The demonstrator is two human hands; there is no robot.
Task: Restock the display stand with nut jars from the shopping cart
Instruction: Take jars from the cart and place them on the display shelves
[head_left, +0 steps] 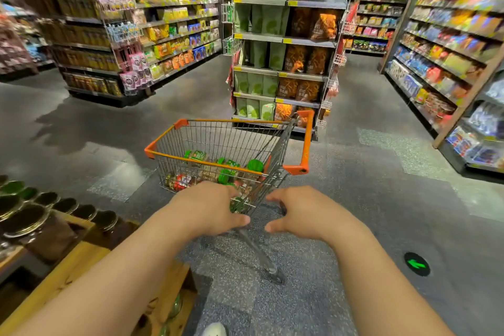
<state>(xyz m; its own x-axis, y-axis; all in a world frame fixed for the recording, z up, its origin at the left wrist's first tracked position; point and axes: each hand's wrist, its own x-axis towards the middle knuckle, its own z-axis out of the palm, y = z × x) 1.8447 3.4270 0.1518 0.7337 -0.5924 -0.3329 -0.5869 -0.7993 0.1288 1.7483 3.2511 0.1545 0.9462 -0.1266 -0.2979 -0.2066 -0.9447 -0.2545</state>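
Both bare arms reach forward over the grey speckled floor (368, 226) toward the small wire shopping cart with orange trim (218, 144). The left hand (210, 207) lies at the cart's near corner, fingers bent over the wire edge, though I cannot tell whether they truly clasp it. The right hand (300, 213) hovers just beside, fingers loosely spread, gripping nothing. Green-lidded nut jars (255, 165) lie jumbled inside the cart. At the lower left, the wooden display stand (81, 262) carries dark-lidded jars (24, 219).
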